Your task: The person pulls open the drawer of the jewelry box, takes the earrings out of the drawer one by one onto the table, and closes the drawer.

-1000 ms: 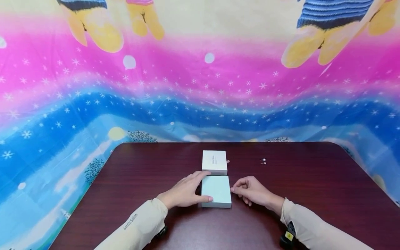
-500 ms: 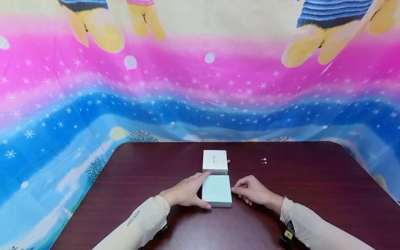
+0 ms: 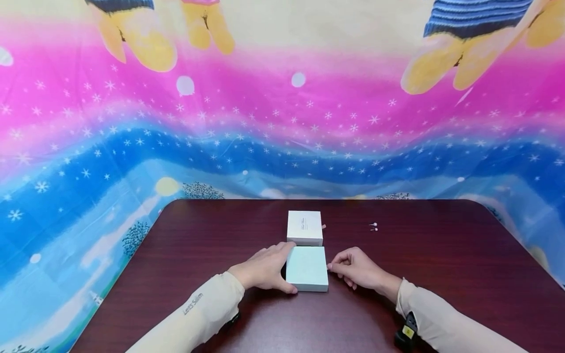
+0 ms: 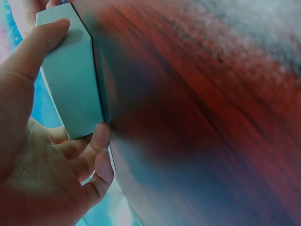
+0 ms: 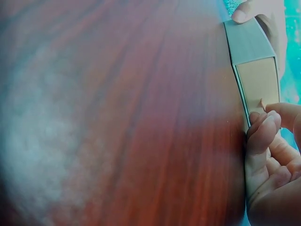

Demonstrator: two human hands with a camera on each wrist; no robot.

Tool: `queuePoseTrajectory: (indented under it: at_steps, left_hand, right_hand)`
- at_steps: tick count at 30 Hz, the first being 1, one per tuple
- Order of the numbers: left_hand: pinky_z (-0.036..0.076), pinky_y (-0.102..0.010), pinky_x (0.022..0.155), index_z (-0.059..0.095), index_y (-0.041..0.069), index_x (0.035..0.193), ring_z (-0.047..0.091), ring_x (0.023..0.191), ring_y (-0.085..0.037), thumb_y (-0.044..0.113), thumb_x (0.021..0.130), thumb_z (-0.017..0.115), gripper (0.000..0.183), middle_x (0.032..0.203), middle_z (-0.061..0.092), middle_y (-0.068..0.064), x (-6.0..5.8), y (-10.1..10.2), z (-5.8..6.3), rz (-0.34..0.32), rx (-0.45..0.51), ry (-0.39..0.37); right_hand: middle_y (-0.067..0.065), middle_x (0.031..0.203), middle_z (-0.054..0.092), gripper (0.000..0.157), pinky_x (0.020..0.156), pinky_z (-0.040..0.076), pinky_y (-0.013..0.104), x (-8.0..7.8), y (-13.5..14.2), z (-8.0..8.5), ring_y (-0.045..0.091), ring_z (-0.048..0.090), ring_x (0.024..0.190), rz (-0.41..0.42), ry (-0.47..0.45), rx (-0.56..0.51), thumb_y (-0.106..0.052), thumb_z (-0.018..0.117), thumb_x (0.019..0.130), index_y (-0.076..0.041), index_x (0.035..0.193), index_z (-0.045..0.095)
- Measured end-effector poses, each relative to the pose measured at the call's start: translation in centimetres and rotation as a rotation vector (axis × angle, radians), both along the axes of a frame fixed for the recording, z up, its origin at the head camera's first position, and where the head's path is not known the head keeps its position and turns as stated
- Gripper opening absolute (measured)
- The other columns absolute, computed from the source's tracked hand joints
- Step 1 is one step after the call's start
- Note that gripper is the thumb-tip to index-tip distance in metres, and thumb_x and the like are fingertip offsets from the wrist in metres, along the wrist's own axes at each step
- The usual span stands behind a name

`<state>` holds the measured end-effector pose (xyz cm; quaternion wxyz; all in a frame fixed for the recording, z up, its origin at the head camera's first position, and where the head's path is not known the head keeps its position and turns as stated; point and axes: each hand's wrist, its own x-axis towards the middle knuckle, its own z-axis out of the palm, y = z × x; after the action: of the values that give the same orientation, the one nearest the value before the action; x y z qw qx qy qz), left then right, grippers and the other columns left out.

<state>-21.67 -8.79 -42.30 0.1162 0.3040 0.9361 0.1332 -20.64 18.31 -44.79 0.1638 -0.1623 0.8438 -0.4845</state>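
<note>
Head cam: the pale green box [image 3: 307, 268] sits flat on the worktop [image 3: 220, 225], between the two hands. The left hand [image 3: 265, 267] is spread about as wide as the box and grips it, thumb at the near edge, fingers at the far one, I'd guess to keep it from sliding. The right hand [image 3: 357, 268] is at the opposite side. Just behind is a white box [image 3: 304, 225], and two tiny pearl-like studs [image 3: 374, 224] lie off to the right, probably to stay out of the way.

Left wrist cam: thumb on one side, fingers bent at the other, box in between.

Right wrist cam: there's a cream panel [image 5: 256, 80] with a small tab [image 5: 262, 102], and thumb and finger look pinched on it, likely because it's the only handy grip there.
</note>
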Motion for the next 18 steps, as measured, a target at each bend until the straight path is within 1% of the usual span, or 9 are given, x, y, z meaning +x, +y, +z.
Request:
queuePoseTrajectory:
  at_steps: [5, 13, 18]
  left_hand:
    - [0.042, -0.038, 0.103, 0.03, 0.012, 0.147, 0.051, 0.121, -0.017, 0.058, 0.068, 0.078, 0.103, 0.139, 0.049, -0.002, -0.18, 0.07, -0.1, -0.011, 0.0, 0.014]
    - [0.044, -0.034, 0.101, 0.031, 0.011, 0.146, 0.051, 0.118, -0.018, 0.054, 0.067, 0.081, 0.103, 0.137, 0.05, -0.002, -0.25, 0.38, -0.24, -0.004, 0.009, 0.008]
    - [0.044, -0.032, 0.101, 0.03, 0.01, 0.146, 0.051, 0.118, -0.018, 0.051, 0.065, 0.083, 0.105, 0.138, 0.047, -0.003, -0.23, 0.48, -0.46, 0.004, 0.021, -0.011]
  right_hand:
    - [0.008, 0.061, 0.057, 0.024, 0.04, 0.044, 0.028, -0.11, 0.07, -0.11, 0.008, 0.046, 0.04, 0.007, 0.009, 0.002, -0.025, 0.064, 0.092, -0.002, 0.084, 0.069]
    - [0.009, 0.06, 0.057, 0.025, 0.04, 0.044, 0.03, -0.19, 0.22, -0.14, 0.009, 0.047, 0.04, 0.009, -0.003, -0.007, -0.026, 0.064, 0.092, -0.003, 0.085, 0.069]
    - [0.009, 0.058, 0.056, 0.025, 0.04, 0.044, 0.031, -0.2, 0.15, -0.2, 0.01, 0.047, 0.039, 0.012, -0.011, -0.013, -0.025, 0.064, 0.093, -0.003, 0.084, 0.069]
